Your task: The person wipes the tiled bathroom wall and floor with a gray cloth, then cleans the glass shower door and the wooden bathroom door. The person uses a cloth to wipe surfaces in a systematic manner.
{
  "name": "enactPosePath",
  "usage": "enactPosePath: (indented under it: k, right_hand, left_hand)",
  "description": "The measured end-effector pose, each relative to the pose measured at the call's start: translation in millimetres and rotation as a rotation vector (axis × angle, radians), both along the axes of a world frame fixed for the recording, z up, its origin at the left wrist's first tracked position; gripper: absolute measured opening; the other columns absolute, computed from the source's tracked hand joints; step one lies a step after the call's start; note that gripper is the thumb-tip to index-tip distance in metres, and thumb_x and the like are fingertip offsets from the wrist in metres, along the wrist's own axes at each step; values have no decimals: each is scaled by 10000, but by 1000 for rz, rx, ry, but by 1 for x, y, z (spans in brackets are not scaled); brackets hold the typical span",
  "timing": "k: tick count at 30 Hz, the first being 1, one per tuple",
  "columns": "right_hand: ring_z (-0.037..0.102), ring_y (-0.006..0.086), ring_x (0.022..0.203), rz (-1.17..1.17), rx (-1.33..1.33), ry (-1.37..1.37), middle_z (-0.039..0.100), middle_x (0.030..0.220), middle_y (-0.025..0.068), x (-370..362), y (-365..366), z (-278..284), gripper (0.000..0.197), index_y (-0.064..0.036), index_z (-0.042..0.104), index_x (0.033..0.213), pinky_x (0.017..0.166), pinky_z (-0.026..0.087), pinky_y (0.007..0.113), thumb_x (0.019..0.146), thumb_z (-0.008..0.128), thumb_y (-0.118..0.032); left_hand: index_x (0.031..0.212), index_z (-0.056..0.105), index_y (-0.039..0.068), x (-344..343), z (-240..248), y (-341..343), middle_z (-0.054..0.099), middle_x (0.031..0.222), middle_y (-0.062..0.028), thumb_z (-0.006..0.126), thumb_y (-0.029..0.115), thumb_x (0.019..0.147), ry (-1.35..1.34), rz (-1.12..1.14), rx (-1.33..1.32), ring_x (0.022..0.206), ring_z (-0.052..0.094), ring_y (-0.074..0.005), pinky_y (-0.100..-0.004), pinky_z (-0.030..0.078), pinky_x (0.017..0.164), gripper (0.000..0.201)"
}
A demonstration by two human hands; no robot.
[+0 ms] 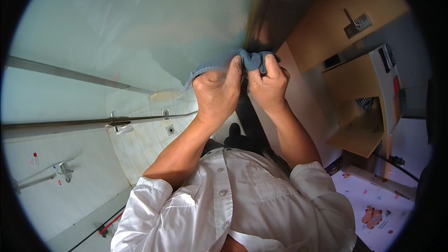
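A blue cloth [252, 60] is bunched between my two hands, up against the lower right of a large frosted glass panel [140, 23]. My left hand [215, 88] presses the wider, flatter part of the cloth toward the glass, its thumb raised along the near side. Close beside it, my right hand [269, 84] is closed on the crumpled end, next to the dark edge of the frame [266, 14]. Most of my left fingers are hidden behind the hand and cloth.
A metal rail [70, 126] crosses the left side, above a tiled floor with a drain [171, 129]. A tap [65, 171] is on the wall at lower left. To the right stand a wooden door with a handle [357, 25] and an open wooden cabinet [357, 135].
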State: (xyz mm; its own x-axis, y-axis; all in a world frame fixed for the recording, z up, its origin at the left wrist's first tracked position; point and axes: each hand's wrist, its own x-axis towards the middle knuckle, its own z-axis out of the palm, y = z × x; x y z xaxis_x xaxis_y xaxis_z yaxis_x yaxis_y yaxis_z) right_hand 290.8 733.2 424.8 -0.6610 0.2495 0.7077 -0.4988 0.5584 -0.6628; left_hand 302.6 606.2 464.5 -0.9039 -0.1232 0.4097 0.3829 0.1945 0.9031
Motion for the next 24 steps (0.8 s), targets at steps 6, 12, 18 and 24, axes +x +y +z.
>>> enactPosePath:
  k: [6,12,18,24]
  right_hand:
    - [665,394,617,-80,141,-36,641,674,156,1,-3,-49,196,-41,541,813,539,525,442,835,735,-36]
    - [652,414,639,-152,245,-85,642,718,169,4,-6,-109,167,-46,553,857,559,535,487,867,702,-119]
    - [652,413,680,-172,155,-240,642,746,183,11,-10,-186,156,-47,539,882,578,527,492,813,674,-84]
    - [641,392,653,-182,167,-180,630,722,162,11,-13,-284,162,-51,534,857,562,521,470,789,680,-75]
  left_hand:
    - [728,690,-28,-4,-50,-9,608,591,-29,731,97,960,-49,-53,-192,556,488,-77,-297,407,509,267]
    - [746,707,-32,-10,-106,-16,629,592,-138,731,134,952,-40,-103,-392,498,522,-141,-334,433,499,265]
    - [734,717,-17,-8,-172,-11,687,673,-195,694,213,952,-147,-122,-320,566,680,-309,-400,508,547,317]
    - [837,764,-12,-8,-275,-12,728,689,-101,714,121,969,-74,-127,-281,583,626,-103,-292,500,598,194]
